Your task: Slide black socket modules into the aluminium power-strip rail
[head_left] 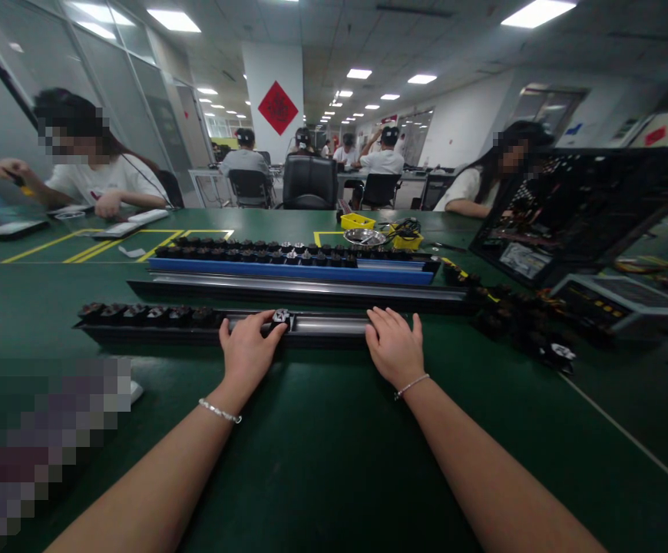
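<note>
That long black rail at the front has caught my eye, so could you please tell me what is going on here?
A person's left grip holds a small part at the long black rail, and the right grip is on the rail farther right. Dark parts line its left end, and it shows bare between the grips. Behind lie a second rail and a blue rail bearing more parts.

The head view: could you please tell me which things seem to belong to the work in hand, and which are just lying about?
Apparently in use:
- nearest black rail, under both hands
- pale-topped part at the left hand

Apparently lying about:
- metal dish
- cable bundle
- white scrap
</note>
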Demonstrator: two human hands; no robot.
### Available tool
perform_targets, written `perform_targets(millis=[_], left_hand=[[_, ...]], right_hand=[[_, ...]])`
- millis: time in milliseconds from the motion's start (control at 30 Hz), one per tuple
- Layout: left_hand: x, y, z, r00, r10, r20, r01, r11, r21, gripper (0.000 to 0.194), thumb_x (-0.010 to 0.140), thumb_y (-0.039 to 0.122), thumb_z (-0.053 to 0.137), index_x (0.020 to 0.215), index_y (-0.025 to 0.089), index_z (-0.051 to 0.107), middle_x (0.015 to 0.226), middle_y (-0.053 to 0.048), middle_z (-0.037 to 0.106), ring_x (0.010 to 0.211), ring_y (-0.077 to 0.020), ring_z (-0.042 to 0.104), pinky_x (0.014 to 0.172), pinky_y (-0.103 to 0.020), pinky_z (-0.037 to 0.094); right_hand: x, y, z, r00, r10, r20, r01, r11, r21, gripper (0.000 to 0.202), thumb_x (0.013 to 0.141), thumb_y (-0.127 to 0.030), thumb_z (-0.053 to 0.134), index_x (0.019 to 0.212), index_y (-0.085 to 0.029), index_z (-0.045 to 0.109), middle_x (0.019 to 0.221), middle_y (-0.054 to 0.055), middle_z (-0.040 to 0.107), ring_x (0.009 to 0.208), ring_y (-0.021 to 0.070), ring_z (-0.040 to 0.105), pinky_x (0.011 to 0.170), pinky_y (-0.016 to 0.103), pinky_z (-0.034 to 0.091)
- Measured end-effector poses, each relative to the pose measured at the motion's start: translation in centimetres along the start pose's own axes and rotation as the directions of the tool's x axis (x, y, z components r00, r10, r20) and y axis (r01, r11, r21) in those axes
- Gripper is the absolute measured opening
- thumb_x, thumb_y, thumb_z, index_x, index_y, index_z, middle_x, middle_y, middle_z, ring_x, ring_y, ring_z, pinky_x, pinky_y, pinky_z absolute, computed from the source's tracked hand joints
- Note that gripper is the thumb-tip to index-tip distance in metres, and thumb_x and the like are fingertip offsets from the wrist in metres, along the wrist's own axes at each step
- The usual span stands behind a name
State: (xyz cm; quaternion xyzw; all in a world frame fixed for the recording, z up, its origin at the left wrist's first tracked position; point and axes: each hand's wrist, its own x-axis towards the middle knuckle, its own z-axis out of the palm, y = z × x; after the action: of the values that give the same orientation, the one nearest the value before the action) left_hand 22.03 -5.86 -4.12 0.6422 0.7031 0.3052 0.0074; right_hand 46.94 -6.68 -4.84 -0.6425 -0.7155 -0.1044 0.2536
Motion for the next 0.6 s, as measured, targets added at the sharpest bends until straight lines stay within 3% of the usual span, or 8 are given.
perform_targets(millis=[600], left_hand=[[-0.26, -0.17, 0.3, 0.993, 0.118, 0.019, -0.118, 0.993, -0.003, 0.03, 0.085, 0.039, 0.044, 0.104, 0.028, 0.064, 0.099, -0.003, 0.07, 0.098, -0.0215, 0.06, 0.107, -0.047, 0.016]], right_hand=[[0.05, 0.02, -0.08, 1.0, 0.005, 0.01, -0.005, 1.0, 0.01, 0.04, 0.089, -0.034, 0.032, 0.119, -0.023, 0.056, 0.126, 0.005, 0.056, 0.119, 0.0237, 0.044, 0.106, 0.054, 0.013]])
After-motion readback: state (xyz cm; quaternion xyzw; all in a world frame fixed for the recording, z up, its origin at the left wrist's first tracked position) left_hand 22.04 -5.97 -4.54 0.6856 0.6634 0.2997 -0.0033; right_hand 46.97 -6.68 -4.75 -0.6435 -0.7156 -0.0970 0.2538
